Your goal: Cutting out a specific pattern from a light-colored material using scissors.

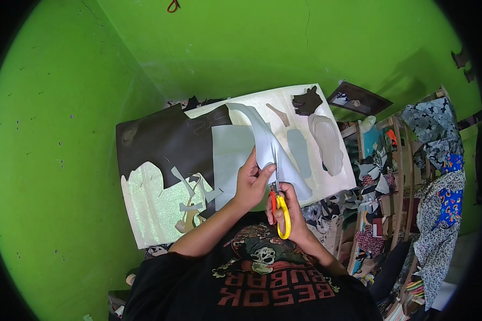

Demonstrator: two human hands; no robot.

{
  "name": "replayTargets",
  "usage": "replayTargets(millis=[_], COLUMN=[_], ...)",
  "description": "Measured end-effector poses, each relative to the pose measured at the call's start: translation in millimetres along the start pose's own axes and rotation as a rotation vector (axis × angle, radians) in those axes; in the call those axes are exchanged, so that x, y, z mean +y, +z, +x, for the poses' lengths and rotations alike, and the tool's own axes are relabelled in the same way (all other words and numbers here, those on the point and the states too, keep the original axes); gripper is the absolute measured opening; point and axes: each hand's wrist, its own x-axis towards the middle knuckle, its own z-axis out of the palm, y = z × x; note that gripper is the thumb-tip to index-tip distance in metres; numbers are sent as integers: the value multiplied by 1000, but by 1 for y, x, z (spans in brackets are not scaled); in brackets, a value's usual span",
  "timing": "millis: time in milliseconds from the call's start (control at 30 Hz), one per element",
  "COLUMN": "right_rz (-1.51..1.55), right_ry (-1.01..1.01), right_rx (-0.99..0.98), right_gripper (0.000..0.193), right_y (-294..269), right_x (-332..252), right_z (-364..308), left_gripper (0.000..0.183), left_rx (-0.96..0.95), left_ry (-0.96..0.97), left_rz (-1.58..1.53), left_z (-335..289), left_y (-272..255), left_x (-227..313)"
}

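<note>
The left hand (253, 181), thumb on top, pinches a pale grey-blue, flexible sheet (265, 142) above the cream-topped bench (334, 179); the right hand (290, 206) curls around red-and-yellow-handled metal scissors (280, 201), blades at the sheet. The left thumb sits just beside the blades, so a slip could nick it; slack in the curved sheet might make a cut wander.

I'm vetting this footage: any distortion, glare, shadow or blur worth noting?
All in the head view: black fisheye rim cuts the corners; the board shows a bright sheen at its lower left; a soft shadow lies on the green wall, upper right; the scissors look reasonably sharp.
</note>
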Motion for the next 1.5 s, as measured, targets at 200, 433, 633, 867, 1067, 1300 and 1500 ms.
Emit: replayTargets(millis=[200,433,633,867,1067,1300,1500], right_rz=[-76,-572,-680,-135,-22,112,57], right_ry=[35,79,177,370,337,405,304], right_rx=[2,-144,-218,-237,-290,-273,-294], right_gripper=[59,71,72,68,58,51,49], right_y=[-17,-36,-40,-49,-54,-49,-45], right_x=[1,-31,-47,-45,-37,-27,-11], right_z=[3,6,6,5,5,6,5], left_gripper=[50,53,49,52,53,54,54], left_rx=[18,113,75,36,0,56,54], left_ry=[-27,-383,-481,-501,-518,-576,-568], left_rz=[-71,-598,-595,-708,-761,-702,-727], left_z=[1,31,42,42,41,41,39], left_y=[-4,-44,-60,-50,-40,-37,-32], left_x=[1,24,36,40,42,39,40])
